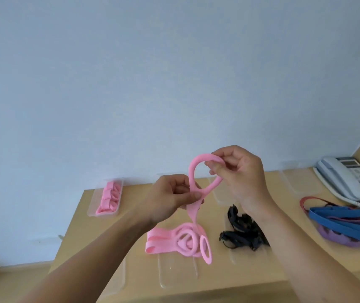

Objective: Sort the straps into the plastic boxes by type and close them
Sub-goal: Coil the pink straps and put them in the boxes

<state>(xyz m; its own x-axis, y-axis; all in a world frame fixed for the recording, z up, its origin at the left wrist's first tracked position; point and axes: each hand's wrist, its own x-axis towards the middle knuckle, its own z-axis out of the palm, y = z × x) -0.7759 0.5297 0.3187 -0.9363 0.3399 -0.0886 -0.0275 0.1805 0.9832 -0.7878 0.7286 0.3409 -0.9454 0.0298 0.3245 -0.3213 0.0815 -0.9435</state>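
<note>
This looks like the step where one pink strap [191, 173] is made small so it can go in with the other pink ones. Both hands hold it up in the air. The left hand [172, 196] pinches the strap where it crosses over itself. The right hand [242, 173] pinches the top of the loop with thumb and fingers. The loop sits between the two hands, and the long end hangs down under the left hand to the pile of pink straps [170, 239] on the table [91, 237]. I think the next move is to fold or roll the strap up small, then carry it to the plastic box [93, 202]. That box is off to the left of the left hand and farther away, and it holds pink straps. The black straps [243, 228] lie under the right hand.
</note>
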